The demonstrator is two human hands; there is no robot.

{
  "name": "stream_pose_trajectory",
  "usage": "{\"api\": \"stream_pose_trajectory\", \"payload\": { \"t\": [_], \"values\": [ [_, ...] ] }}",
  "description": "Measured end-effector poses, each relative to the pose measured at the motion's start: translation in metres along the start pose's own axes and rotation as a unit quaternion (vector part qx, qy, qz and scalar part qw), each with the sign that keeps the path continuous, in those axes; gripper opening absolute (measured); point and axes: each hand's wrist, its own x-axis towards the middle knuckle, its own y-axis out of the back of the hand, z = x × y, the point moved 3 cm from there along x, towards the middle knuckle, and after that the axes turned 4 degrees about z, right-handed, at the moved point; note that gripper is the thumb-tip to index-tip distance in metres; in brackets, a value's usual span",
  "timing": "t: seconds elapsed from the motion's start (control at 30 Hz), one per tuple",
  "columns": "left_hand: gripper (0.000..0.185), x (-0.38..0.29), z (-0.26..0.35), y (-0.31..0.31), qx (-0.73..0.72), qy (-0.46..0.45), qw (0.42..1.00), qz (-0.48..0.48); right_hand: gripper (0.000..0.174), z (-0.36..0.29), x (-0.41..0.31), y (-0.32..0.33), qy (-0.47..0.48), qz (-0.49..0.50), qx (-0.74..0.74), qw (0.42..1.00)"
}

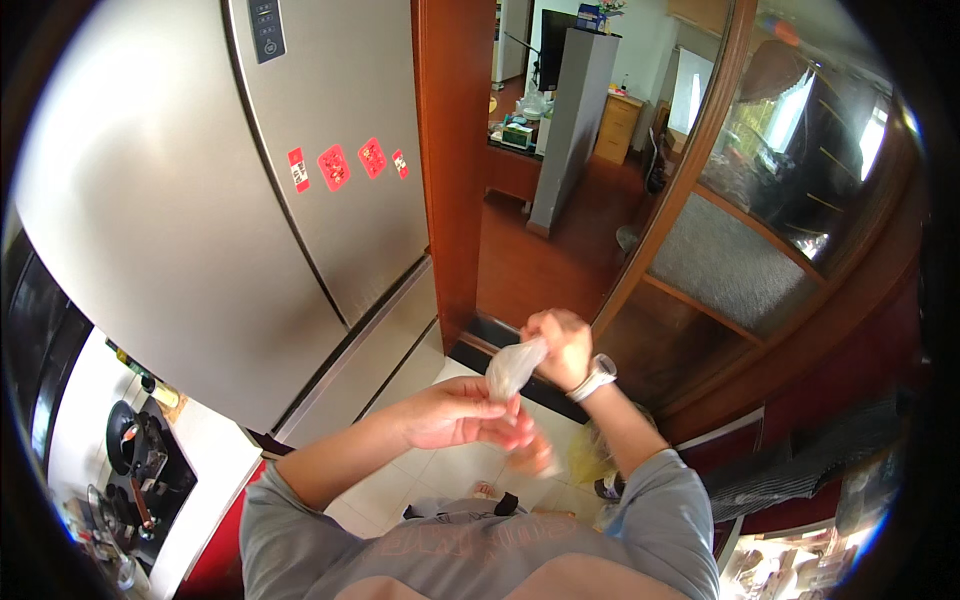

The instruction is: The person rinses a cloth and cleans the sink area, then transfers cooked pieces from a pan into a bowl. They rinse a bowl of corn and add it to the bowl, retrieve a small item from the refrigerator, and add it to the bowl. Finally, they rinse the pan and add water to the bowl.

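In front of my chest I hold a thin whitish, translucent plastic bag [511, 369] with both hands. My right hand [564, 346], with a white watch [596, 377] on the wrist, is closed on the bag's upper right end. My left hand [461, 414] has its fingers and thumb around the lower part. Below the left fingers hangs a blurred orange-pink bundle [534, 457]; it looks like the filled part of the bag, but I cannot tell its contents.
A grey refrigerator [352, 225] with red stickers stands on the left. Ahead, a wooden-framed doorway opens onto a brown floor [540, 259]; a glazed sliding door [724, 259] is to the right. A white countertop [214, 465] with a black gas stove [176, 480] lies at lower left.
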Motion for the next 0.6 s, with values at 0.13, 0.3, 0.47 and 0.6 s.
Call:
{"api": "stream_pose_trajectory", "payload": {
  "t": [0.13,0.3,0.47,0.6],
  "values": [
    [0.022,0.034,0.022,0.017,-0.035,-0.134,0.986,0.098,0.015,-0.057,-0.051,-0.071,-0.205,-0.022,0.249,0.946],
    [0.025,0.015,0.046,0.063,0.304,0.019,0.892,0.333,0.022,-0.074,-0.054,-0.06,-0.372,-0.252,0.504,0.737],
    [0.03,-0.002,0.05,0.074,0.534,-0.046,0.797,0.279,0.025,-0.003,-0.016,-0.031,-0.405,-0.346,0.515,0.672],
    [0.031,-0.007,0.055,0.079,0.48,-0.058,0.853,0.198,0.023,0.013,0.001,-0.044,-0.392,-0.28,0.572,0.663]
  ]
}}
